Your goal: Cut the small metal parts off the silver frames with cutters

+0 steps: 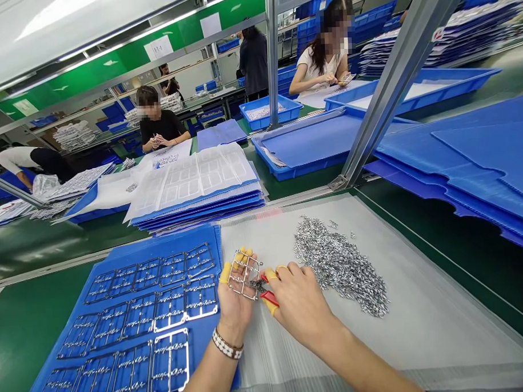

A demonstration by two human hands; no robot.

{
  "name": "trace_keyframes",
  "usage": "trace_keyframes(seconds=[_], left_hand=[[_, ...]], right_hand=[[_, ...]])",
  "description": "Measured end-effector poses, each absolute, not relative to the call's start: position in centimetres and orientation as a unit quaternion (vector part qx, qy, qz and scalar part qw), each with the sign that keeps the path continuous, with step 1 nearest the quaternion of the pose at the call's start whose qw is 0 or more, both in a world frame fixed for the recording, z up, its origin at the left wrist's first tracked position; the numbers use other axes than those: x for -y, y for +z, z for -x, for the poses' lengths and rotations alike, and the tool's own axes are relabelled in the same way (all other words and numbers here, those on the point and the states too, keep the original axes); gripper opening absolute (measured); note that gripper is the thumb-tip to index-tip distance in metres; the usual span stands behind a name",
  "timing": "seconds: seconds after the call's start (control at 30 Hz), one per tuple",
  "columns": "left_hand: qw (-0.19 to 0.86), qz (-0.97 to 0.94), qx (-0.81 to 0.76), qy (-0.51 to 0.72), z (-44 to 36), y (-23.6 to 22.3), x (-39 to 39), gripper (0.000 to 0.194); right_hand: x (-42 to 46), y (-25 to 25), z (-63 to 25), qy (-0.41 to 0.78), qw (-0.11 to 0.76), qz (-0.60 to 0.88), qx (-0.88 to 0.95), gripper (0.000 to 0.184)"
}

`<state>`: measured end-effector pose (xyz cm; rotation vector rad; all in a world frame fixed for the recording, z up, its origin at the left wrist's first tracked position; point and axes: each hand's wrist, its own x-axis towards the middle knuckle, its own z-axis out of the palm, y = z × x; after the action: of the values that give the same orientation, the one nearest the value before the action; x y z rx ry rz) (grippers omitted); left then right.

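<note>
Passage is afforded across the white ribbed plastic sheet (pixel 424 304) right of the heap of small metal stampings (pixel 339 265), the far side being barred by a low metal rail (pixel 279 202) and stacked blue trays (pixel 197 212).

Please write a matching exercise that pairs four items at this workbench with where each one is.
Items:
1. Beaded bracelet
2. Red-handled pliers
3. Pile of small metal pieces
4. Metal frame

Places:
A. On the white mesh sheet
B. In the right hand
C. Around the left wrist
D. In the left hand

Pairs: 1-C, 2-B, 3-A, 4-D
</note>
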<state>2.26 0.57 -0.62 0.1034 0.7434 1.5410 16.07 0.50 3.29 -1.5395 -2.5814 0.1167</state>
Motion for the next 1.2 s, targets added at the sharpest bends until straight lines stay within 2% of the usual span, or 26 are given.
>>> trace_keyframes(seconds=[0.47, 0.73, 0.83, 0.93, 1.03, 1.1, 1.2], left_hand=[[0.648, -0.055, -0.330, 0.684, -2.3, -0.5, -0.6, 0.032], [0.623, -0.100, -0.355, 0.689, -2.4, -0.6, -0.3, 0.034], [0.599, -0.147, -0.366, 0.697, -2.5, -0.8, 0.0, 0.037], [0.534, -0.271, -0.407, 0.689, -2.9, -0.5, 0.6, 0.039], [0.494, -0.410, -0.419, 0.641, -3.7, 0.4, 1.3, 0.044], [0.492, -0.446, -0.409, 0.626, -4.0, 1.1, 1.8, 0.048], [0.475, -0.406, -0.413, 0.662, -3.8, 1.5, 1.9, 0.056]], right_hand=[[-0.4, 3.3, -15.7, 0.039, 0.057, 0.511, 0.857, 0.026], [-0.4, 3.1, -16.1, 0.039, 0.065, 0.502, 0.862, 0.019], [-1.0, 3.1, -17.3, 0.133, 0.124, 0.526, 0.831, 0.020], [-2.1, 2.6, -17.8, 0.366, 0.250, 0.527, 0.725, 0.025], [-3.2, 1.7, -16.9, 0.591, 0.362, 0.467, 0.550, 0.029], [-3.6, 1.2, -16.3, 0.644, 0.405, 0.439, 0.478, 0.029], [-3.6, 1.0, -16.1, 0.611, 0.440, 0.433, 0.496, 0.028]])
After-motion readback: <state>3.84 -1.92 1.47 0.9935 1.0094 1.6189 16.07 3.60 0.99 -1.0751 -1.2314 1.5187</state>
